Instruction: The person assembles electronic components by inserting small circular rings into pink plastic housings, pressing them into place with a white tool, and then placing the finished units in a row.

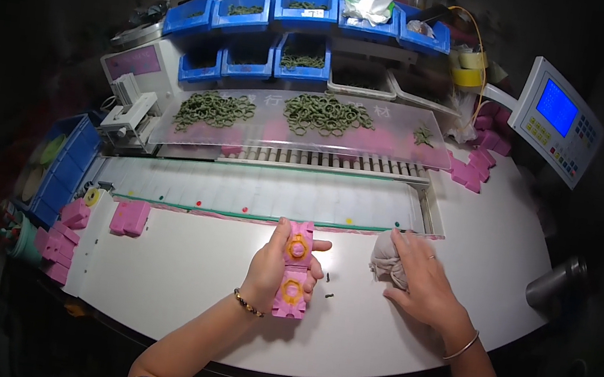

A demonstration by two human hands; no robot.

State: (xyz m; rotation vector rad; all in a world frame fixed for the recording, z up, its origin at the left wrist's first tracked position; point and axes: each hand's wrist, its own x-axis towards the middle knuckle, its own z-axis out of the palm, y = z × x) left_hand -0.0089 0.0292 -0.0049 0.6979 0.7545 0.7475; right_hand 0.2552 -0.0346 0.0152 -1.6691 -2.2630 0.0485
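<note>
Holding pink mould (295, 273), opened but not yet reclosed, in curled left hand (267, 268) at lower centre, resting half-curled right hand (427, 284), with unclear grip, on pale cloth (385, 257) centre-right.

Pink mould (294, 274): 2 blks end to end, faces up, orange-yel. ring (284, 289) w/ pink ctr in ea.; lengthwise, nr side of white strip (270, 196). Grey-white cloth (383, 260): crumpled, bunched, by strip's nr edge, further R.
</note>
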